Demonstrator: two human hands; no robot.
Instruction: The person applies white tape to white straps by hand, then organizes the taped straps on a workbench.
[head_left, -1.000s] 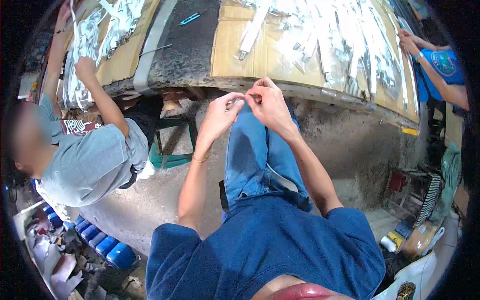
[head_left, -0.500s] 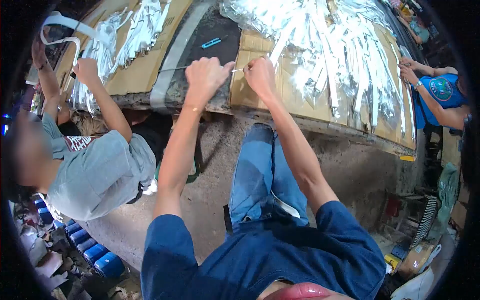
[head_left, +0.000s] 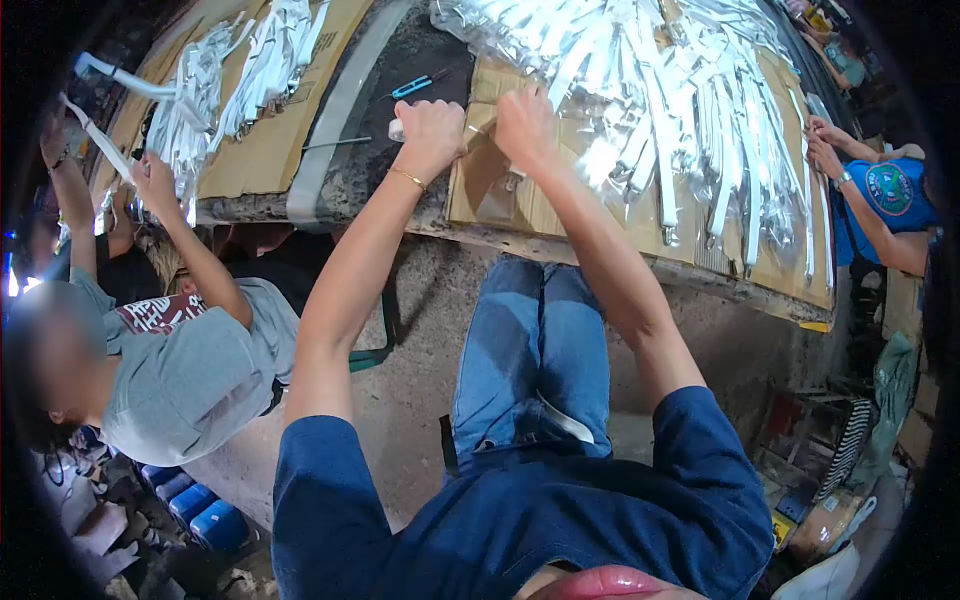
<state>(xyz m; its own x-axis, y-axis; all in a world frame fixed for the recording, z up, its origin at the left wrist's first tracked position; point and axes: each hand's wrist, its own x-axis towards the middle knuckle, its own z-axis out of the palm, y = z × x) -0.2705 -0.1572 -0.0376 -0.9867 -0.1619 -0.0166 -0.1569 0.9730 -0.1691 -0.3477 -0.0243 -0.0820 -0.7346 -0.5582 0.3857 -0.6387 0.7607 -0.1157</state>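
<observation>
My left hand [head_left: 430, 138] is closed above the front edge of the table, and a small white piece [head_left: 396, 130] sticks out at its left side. My right hand [head_left: 527, 128] is curled just to the right, over the cardboard; what its fingers hold is hidden. A narrow gap separates the two hands. Beyond my left hand lies a blue cutter-like tool [head_left: 412, 87] on the dark tabletop. A thin metal rod [head_left: 338, 142] rests left of that hand. White straps [head_left: 650, 110], many in clear plastic, are heaped to the right of my right hand.
Cardboard sheets [head_left: 245, 178] cover parts of the table. More white straps [head_left: 270, 60] lie at the far left. A person in a grey shirt [head_left: 190, 370] handles a white strap on my left. Another in a blue shirt [head_left: 893, 190] works at the right edge. Blue containers [head_left: 217, 525] stand on the floor.
The thin white piece that stretched between my hands no longer shows there. My right hand has moved slightly away from me, and my left hand has turned and shifted right. The neighbour's strap has moved.
</observation>
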